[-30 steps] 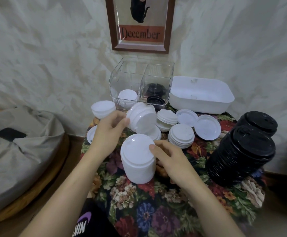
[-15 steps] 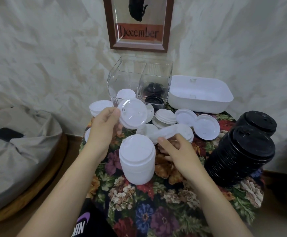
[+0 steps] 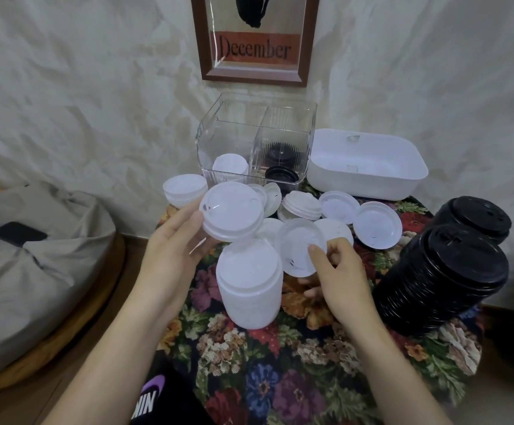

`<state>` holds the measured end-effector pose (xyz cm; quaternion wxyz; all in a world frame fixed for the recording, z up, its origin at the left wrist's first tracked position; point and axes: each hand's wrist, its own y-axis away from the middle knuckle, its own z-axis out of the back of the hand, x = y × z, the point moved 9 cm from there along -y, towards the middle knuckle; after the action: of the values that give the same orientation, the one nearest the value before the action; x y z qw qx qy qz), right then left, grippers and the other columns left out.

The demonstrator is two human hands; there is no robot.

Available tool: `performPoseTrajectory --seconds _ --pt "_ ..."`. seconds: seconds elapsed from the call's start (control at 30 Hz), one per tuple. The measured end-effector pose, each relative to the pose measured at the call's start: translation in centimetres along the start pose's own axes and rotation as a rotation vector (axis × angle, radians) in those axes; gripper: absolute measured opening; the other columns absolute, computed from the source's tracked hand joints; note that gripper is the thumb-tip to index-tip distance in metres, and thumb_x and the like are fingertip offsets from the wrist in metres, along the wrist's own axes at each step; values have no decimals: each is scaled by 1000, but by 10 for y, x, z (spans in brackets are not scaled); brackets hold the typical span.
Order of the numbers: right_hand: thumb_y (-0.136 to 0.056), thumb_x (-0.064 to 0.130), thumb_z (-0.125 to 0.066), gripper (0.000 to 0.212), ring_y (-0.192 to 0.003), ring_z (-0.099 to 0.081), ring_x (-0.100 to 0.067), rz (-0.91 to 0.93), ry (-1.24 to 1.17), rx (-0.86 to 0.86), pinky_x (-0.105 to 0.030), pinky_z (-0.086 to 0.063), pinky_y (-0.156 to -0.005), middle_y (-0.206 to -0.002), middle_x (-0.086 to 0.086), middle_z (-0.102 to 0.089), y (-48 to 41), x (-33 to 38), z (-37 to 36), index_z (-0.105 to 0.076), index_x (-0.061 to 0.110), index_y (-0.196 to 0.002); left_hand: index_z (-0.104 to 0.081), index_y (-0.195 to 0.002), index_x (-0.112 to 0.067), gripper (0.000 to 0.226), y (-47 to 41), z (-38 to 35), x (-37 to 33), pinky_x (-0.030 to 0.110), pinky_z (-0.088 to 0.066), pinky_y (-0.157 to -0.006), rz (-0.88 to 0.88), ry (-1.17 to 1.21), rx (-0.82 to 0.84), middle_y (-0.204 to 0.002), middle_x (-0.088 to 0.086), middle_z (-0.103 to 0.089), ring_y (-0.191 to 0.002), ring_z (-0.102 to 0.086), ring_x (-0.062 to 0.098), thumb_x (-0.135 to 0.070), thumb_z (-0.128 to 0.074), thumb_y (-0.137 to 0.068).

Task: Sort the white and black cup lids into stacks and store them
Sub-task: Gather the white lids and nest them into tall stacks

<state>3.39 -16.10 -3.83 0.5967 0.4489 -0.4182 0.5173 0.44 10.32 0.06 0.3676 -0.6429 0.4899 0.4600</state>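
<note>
The left hand (image 3: 174, 250) grips a short stack of white lids (image 3: 233, 215), tilted, raised above the tabletop (image 3: 280, 363). Just right of it, the right hand (image 3: 338, 271) pinches a single white lid (image 3: 300, 250) on edge between thumb and fingers. Between and below both hands stands a tall white lid stack (image 3: 249, 286). Right of the right hand stand two black lid stacks (image 3: 445, 277). Beyond the hands, loose white lids lie before a clear divided bin (image 3: 255, 142).

White lids (image 3: 232, 214), floral tablecloth (image 3: 280, 363)
</note>
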Motion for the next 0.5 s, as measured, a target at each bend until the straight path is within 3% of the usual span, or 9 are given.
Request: performPoseTrajectory --seconds 0.17,0.33,0.4,0.5 --pt "-103 22 -59 20 -51 -54 -2 60 -6 -1 -48 -64 -63 -78 3 -47 6 12 5 -52 5 -96 -66 -135 -21 35 13 -2 3 31 -53 -103 -5 -48 40 -132 -7 -71 -124 -66 12 -17 -51 -104" --pt "-103 24 -59 25 -55 -54 -2 39 -2 48 -47 -64 -65 -80 -3 -50 7 5 -5 -54 0 -99 -70 -129 -26 32 22 2 14 38 -46 -109 -31 -224 5 -128 -11 -73 -125 -65 9 -14 -56 -104" --pt "-103 23 -59 25 -54 -55 -3 34 -25 55 -48 -64 -65 -78 -1 -50 6 3 -6 -54 -1 -100 -73 -126 -23 29 25 1 10 31 -47 -105 -70 -299 -2 -124 -13 -74 -122 -65 5 -14 -57 -103" --pt "-103 21 -60 21 -58 -55 -1 39 -73 71 -37 -64 -62 -75 4 -53 6 5 -7 -57 1 -102 -75 -119 -22 24 28 -3 5 15 -48 -94 -126 -377 3 -117 -13 -76 -113 -67 1 -14 -60 -103"
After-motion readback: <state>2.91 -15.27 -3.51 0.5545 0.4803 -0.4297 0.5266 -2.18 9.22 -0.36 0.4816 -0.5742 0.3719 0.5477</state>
